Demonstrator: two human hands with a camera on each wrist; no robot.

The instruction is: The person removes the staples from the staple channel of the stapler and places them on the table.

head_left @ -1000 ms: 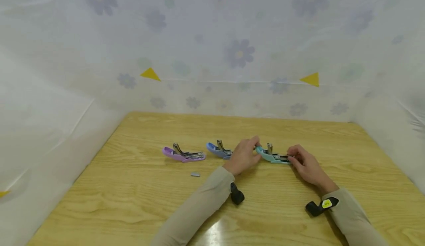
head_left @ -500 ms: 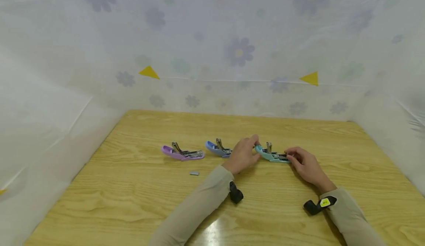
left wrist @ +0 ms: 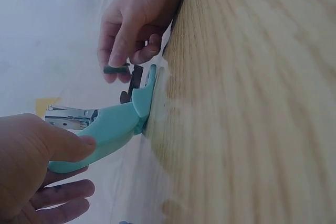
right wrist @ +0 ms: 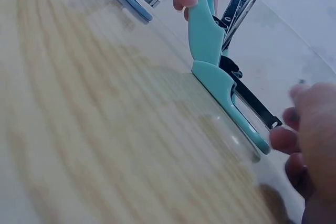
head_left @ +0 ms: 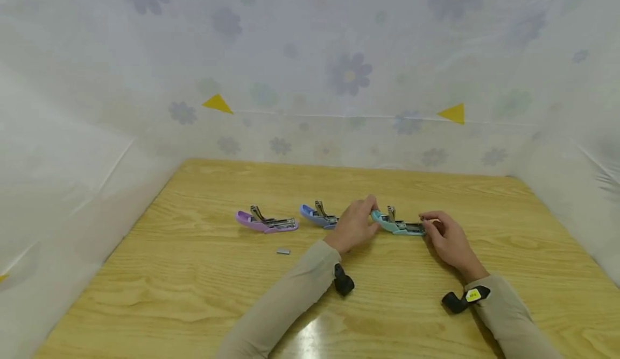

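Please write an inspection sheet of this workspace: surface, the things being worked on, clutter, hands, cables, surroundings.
Surface: wooden table, with a glossy reflection near the front edge.
Things in work: teal stapler, opened, lying on the table; small dark strip of staples.
Clutter: purple stapler and blue stapler, both open; a loose staple strip on the table.
Hands: left hand holds the teal stapler's cover end; right hand pinches the strip of staples by the magazine end.
Cables: nothing seen.
Surroundings: white floral sheet with yellow triangles.
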